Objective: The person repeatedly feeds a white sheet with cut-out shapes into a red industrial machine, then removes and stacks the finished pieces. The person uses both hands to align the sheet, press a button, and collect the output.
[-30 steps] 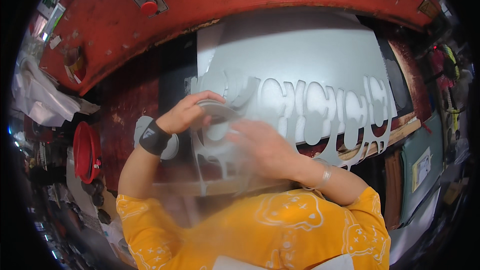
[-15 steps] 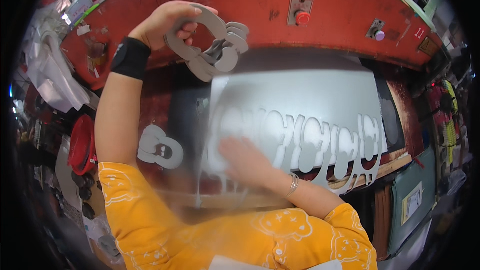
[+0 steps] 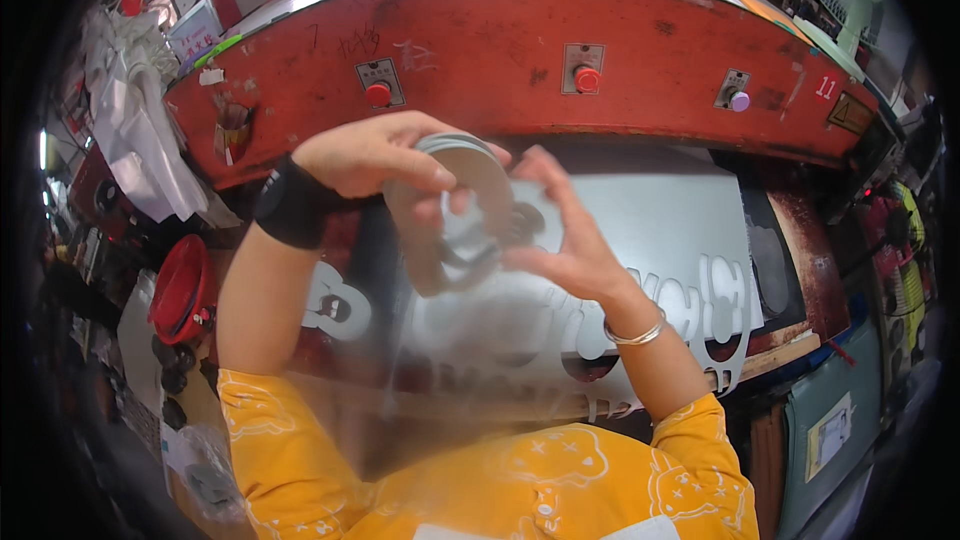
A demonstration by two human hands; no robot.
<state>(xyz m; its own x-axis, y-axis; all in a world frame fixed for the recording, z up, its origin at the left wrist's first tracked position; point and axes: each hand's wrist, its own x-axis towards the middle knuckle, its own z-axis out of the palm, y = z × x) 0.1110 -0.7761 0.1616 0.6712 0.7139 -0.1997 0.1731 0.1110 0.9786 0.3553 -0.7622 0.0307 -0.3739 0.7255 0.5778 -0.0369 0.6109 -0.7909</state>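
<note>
My left hand [image 3: 390, 155] is closed around a stack of grey ring-shaped cut-out pieces [image 3: 480, 180], raised over the left part of a pale grey sheet [image 3: 650, 200]. At the stack's right end my right hand [image 3: 575, 235] curves with thumb and fingers wide apart. Blur hides whether it touches the pieces. Along its near side the sheet has a row of cut-out shapes and openings. To the left of the sheet, another grey cut-out piece [image 3: 340, 305] lies on the dark red surface, partly behind my left forearm.
A red machine beam [image 3: 480, 60] with red and purple buttons spans the far side. On the left are a red bowl [image 3: 180, 290] and hanging clear plastic bags [image 3: 140, 130]. A green board [image 3: 825, 390] stands at the right, beyond a wooden strip [image 3: 780, 355].
My right hand has risen from the sheet to the stack's right end. My left hand has brought the stack lower and to the right. The view has tilted up slightly.
</note>
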